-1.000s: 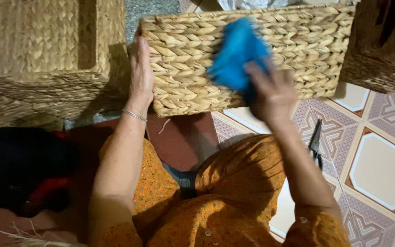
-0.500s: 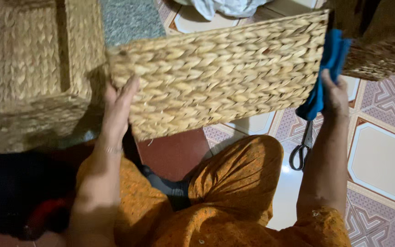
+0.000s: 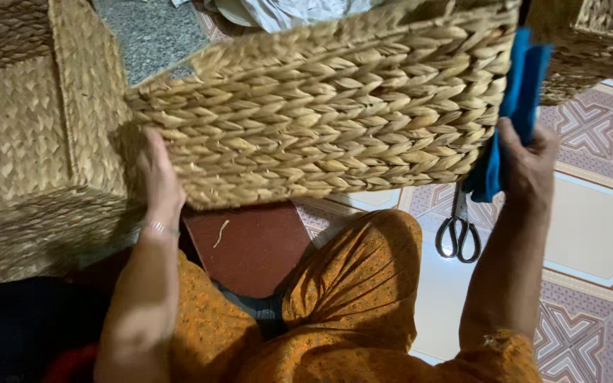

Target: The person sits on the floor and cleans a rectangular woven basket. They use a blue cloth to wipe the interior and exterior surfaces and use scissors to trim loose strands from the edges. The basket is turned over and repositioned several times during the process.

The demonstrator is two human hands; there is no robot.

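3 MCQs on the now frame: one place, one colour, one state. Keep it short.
1. Where do the scissors lie?
A. in the basket
B. on the tiled floor by the right arm
C. on the person's lap

2. What colour is the cloth in the right hand?
A. blue
B. red
C. white

3. How is the woven basket held?
A. flat on the floor, untouched
B. by one hand only
C. lifted and tilted, a hand at each end

Answers:
1 B, the scissors lie on a pale tile below the basket.
2 A, the folded cloth pressed to the basket's end is bright blue.
3 C, the left hand braces one end and the right hand the other.
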